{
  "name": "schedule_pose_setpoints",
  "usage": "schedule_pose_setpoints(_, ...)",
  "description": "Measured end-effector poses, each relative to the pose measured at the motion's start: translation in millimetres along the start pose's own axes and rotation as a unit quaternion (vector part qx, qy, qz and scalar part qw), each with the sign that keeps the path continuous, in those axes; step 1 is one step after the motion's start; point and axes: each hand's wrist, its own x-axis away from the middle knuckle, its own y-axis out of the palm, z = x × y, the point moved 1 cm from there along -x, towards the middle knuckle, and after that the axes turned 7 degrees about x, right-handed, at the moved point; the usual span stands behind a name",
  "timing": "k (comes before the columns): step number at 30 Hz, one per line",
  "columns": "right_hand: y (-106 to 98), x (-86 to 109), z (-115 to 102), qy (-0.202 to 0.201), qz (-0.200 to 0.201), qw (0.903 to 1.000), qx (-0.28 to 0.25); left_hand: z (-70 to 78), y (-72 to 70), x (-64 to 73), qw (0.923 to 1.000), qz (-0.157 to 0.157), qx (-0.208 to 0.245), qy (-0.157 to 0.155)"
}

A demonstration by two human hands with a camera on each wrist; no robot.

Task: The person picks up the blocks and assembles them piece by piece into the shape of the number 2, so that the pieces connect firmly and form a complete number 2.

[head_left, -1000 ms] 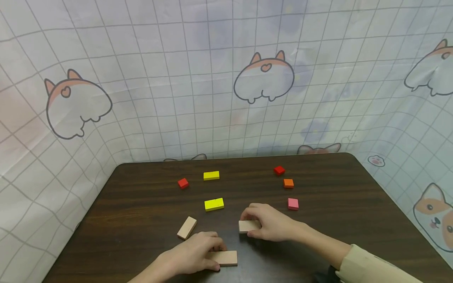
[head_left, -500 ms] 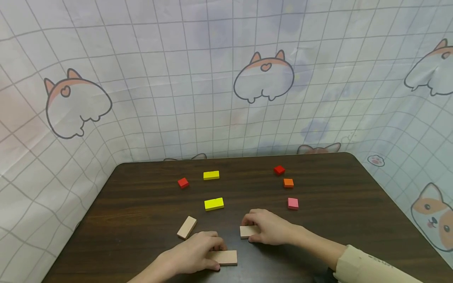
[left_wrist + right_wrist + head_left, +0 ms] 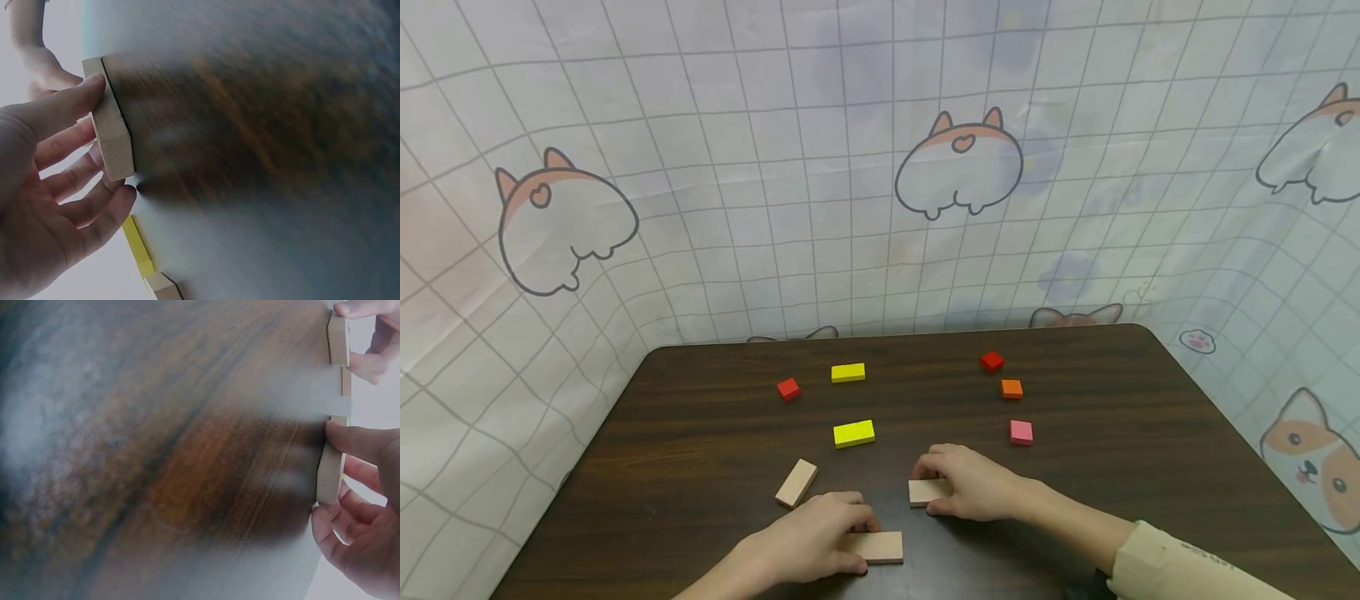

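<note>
Pale cloth with grid lines and cartoon dogs (image 3: 760,167) hangs behind and at both sides of the dark wooden table (image 3: 647,475), perhaps so that nothing behind will distract from the small things on it. Near the front edge, the left hand (image 3: 816,537) pinches the nearest wooden block (image 3: 882,547) between the thumb on the near side and fingers on the far side; it holds the left end, so the right end remains free. The right hand (image 3: 973,485) pinches the second wooden block (image 3: 927,492) in the same way but by its right end, so its left end is free. Both blocks seem to lie flat on the table, and probably the grip across the narrow width serves to keep them steady and straight. They do not touch; the right one is a little farther from the person. Just beyond the left hand lies the third wooden block (image 3: 796,483), slanted, with nobody holding it. Farther out, the near yellow block (image 3: 853,434) and the far yellow block (image 3: 848,373) lie well apart, with the left red block (image 3: 788,389) beside the far one. On the right, the pink block (image 3: 1021,432), the orange block (image 3: 1011,389) and the right red block (image 3: 992,362) make a loose line going away, maybe spaced so that each can be picked separately.
</note>
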Motion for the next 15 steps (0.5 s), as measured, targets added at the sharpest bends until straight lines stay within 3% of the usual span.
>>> schedule_pose_setpoints(15,1.9,-1.1,0.9,0.002,0.003,1.0,0.0,-1.1,0.4,-2.0,0.9998,-0.008,-0.018,-0.001)
